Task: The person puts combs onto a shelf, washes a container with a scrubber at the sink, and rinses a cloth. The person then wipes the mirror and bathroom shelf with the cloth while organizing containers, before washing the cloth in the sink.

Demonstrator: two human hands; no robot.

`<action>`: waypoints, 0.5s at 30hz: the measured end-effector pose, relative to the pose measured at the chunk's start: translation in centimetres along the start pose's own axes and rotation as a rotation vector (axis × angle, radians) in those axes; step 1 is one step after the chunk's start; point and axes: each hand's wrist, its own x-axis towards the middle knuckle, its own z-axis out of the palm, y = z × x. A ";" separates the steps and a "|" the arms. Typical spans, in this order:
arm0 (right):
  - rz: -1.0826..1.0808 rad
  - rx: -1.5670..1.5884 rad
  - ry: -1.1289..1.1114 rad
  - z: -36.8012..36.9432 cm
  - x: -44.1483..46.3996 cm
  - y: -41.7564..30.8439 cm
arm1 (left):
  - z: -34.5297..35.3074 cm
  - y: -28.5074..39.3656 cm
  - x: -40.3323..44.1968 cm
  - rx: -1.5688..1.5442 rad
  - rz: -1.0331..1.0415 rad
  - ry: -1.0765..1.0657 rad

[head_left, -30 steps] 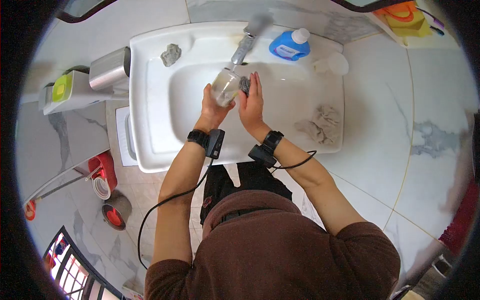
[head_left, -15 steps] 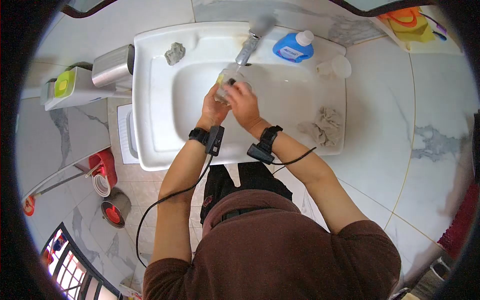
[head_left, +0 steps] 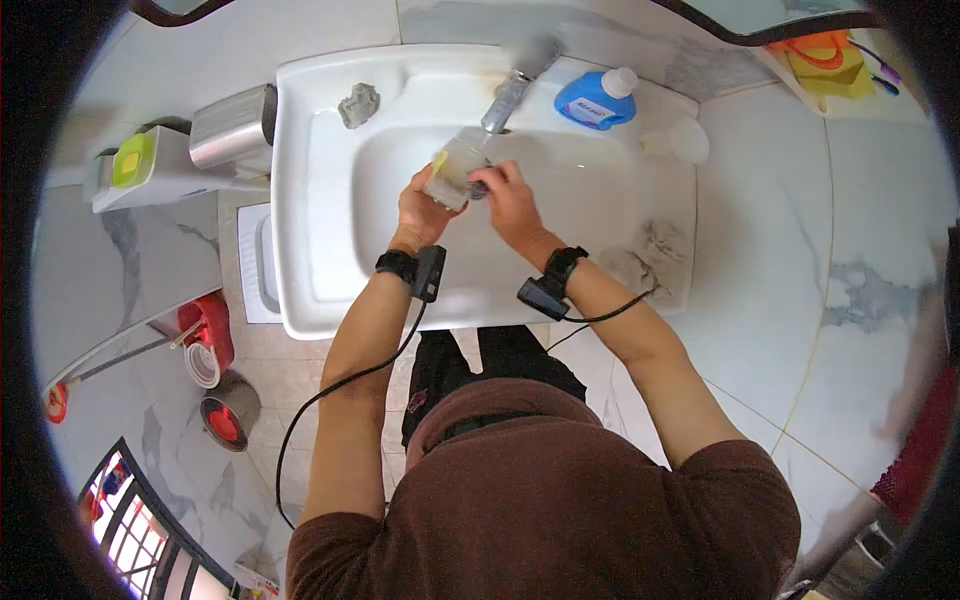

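Over the sink basin (head_left: 375,235), my left hand (head_left: 424,212) grips a clear container (head_left: 455,172) with a yellow patch on its side. The container is tilted below the chrome faucet (head_left: 505,104). Pressed against its right side is my right hand (head_left: 512,203), fingers closed around a small dark scrubber (head_left: 478,188). What the scrubber is made of cannot be made out. Black straps with small boxes sit on both wrists.
A blue detergent bottle (head_left: 597,99) and whitish translucent cups (head_left: 687,141) stand on the sink's right ledge. Crumpled cloths (head_left: 650,262) lie at the right front, and a grey wad (head_left: 358,105) at the back left. A metal box (head_left: 232,128) hangs left of the sink.
The container has turned and tilted, showing its side more clearly. My right hand has moved right and slightly down, from over the container to its right side. The view has shifted slightly.
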 end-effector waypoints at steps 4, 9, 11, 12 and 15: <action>0.108 -0.054 0.096 -1.3 -1.3 4.9 | -0.9 1.5 0.3 0.072 -0.126 -0.096; 0.088 0.202 0.032 -3.6 2.1 2.3 | -1.2 1.7 0.0 0.095 -0.244 -0.130; -0.117 0.092 -0.101 -4.1 3.1 1.0 | -1.0 1.4 0.0 0.127 -0.287 -0.183; -0.135 0.052 -0.168 -4.3 3.3 0.7 | -0.9 1.3 0.0 0.142 -0.307 -0.209; -0.210 -0.064 -0.282 -4.4 3.9 0.9 | -0.6 1.6 0.2 0.068 -0.358 -0.332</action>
